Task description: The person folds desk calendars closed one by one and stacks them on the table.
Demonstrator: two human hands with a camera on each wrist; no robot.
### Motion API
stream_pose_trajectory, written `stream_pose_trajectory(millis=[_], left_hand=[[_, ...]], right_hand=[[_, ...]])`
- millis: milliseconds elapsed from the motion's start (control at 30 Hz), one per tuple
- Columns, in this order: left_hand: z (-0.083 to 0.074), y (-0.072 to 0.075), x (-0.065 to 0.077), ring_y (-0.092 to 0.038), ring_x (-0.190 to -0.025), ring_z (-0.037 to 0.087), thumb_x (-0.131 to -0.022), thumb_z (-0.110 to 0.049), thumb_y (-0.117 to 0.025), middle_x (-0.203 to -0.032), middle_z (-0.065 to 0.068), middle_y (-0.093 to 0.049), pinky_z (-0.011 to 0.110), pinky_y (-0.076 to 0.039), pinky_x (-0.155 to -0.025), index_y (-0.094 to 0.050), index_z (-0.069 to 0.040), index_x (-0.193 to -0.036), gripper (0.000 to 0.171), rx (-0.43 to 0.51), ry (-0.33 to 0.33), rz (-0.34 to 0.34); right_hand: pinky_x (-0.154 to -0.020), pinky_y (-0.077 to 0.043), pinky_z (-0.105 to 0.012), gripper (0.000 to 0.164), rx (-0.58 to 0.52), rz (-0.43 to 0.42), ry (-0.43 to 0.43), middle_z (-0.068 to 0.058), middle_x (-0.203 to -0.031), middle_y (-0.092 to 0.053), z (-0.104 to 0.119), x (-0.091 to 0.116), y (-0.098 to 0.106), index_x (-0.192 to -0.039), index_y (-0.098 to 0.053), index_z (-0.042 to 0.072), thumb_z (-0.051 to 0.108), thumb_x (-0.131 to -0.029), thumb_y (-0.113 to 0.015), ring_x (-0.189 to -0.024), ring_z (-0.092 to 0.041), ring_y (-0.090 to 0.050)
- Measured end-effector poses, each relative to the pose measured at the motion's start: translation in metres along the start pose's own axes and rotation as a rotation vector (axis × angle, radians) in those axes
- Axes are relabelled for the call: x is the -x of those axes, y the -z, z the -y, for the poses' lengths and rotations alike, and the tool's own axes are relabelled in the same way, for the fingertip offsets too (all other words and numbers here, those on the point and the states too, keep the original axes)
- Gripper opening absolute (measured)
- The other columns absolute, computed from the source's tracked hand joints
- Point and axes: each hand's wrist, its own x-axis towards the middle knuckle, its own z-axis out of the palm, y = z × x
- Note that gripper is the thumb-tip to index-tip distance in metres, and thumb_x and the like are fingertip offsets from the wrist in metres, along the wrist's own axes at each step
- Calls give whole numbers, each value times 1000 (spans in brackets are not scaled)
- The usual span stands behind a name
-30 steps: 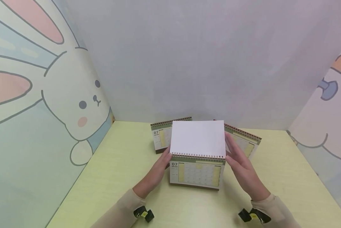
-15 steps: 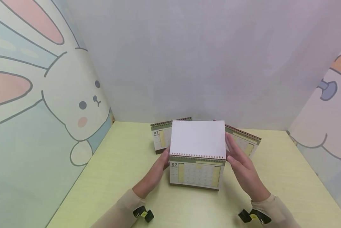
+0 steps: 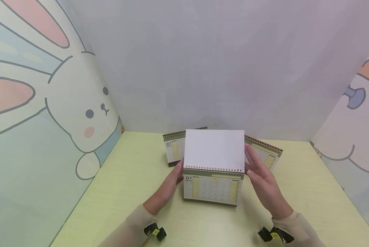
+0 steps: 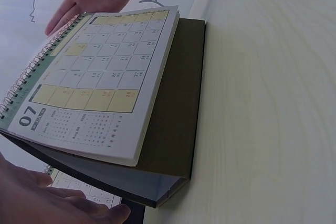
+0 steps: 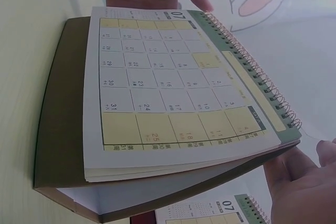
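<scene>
Nearest in my head view are two beige sleeves [image 3: 132, 223], each fitted at the cuff with a small black wrist unit [image 3: 155, 231]. Beyond the cuffs are the bare left hand [image 3: 166, 190], with its fingers extended at the left side of a white-and-green paper desk calendar [image 3: 213, 188], and the bare right hand [image 3: 266, 185], with its fingers straight and slightly spread at the opposite side. From my views I cannot tell how firmly either hand presses. The calendar stands upright between the hands on a pale yellow-green wood-grain table [image 3: 135, 164], on a dark brown card base [image 4: 176, 103]; its front page reads 07. A metal spiral coil [image 3: 213, 169] runs along the top edge, and a blank white sheet [image 3: 213, 149] extends from it toward the rear. Farther back, partly hidden, I locate a matching left rear calendar [image 3: 174, 151] and a right rear calendar [image 3: 269, 154], both set at an angle. Farthest are a plain pale grey wall [image 3: 215, 68] and, to the left, a panel with a cartoon white rabbit [image 3: 73, 99].
</scene>
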Motion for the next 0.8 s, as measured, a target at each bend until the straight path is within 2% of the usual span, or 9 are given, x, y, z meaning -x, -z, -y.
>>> stream_pose_trajectory(millis=[533,633,800], left_hand=[[0,0,0,-10,-189,40,-124,-71,-7,-202,5,-10,71,-16,-151,-6,-20,-192,85,-1,13,7],[1,0,-1,-10,-189,42,-125,-69,-6,-202,7,-9,72,-16,-150,-6,-17,-192,85,4,2,11],[1,0,-2,-10,-189,37,-126,-64,-7,-202,3,-9,68,-16,-151,-6,-18,-192,80,14,8,12]], right_hand=[[-136,-38,-14,78,-66,3,57,9,-199,-25,2,0,-2,-189,-11,3,-14,-115,-28,-174,-3,-47],[-136,-38,-14,78,-71,5,67,9,-199,-26,2,0,-2,-189,-12,2,-14,-115,-28,-174,-3,-45],[-136,-38,-14,78,-78,11,82,7,-199,-26,1,-1,-2,-189,-13,1,-14,-114,-29,-176,-5,-45]])
